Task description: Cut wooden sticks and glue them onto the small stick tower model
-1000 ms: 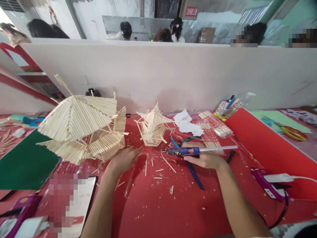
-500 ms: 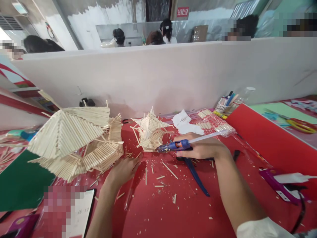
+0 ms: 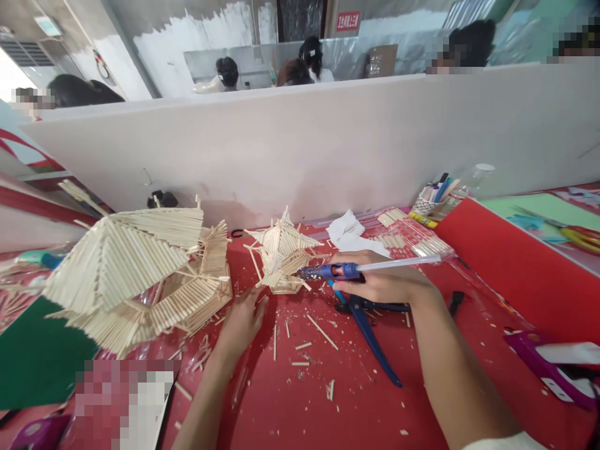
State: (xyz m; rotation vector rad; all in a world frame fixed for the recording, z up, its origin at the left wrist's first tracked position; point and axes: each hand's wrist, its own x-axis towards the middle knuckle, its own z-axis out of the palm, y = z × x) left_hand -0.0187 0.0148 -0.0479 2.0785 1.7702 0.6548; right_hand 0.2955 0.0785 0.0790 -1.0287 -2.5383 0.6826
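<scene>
My right hand (image 3: 368, 278) is closed around a blue hot glue gun (image 3: 332, 271), with a clear glue stick (image 3: 403, 262) jutting from its back. The gun's nozzle touches or nearly touches the lower roof of a small pavilion model (image 3: 284, 250) made of thin wooden sticks. My left hand (image 3: 244, 319) is at the model's lower left edge, fingertips drawn together; whatever is between them is too small to make out. Under my right hand lies a blue-handled cutter (image 3: 370, 337), partly hidden. A larger stick pavilion (image 3: 126, 269) stands on the left.
Stick offcuts (image 3: 322, 331) litter the red table (image 3: 356, 412). Bagged sticks (image 3: 412, 234), white tissue (image 3: 347, 231) and a pen holder (image 3: 429, 200) are toward the back right. A red board (image 3: 497, 262) and a purple device (image 3: 548, 369) lie right. A white partition (image 3: 281, 144) borders the back.
My left hand has moved up to the small model's edge, its fingers drawn in. The glue gun's nozzle has moved slightly up onto the model's lower roof. The view has shifted a little.
</scene>
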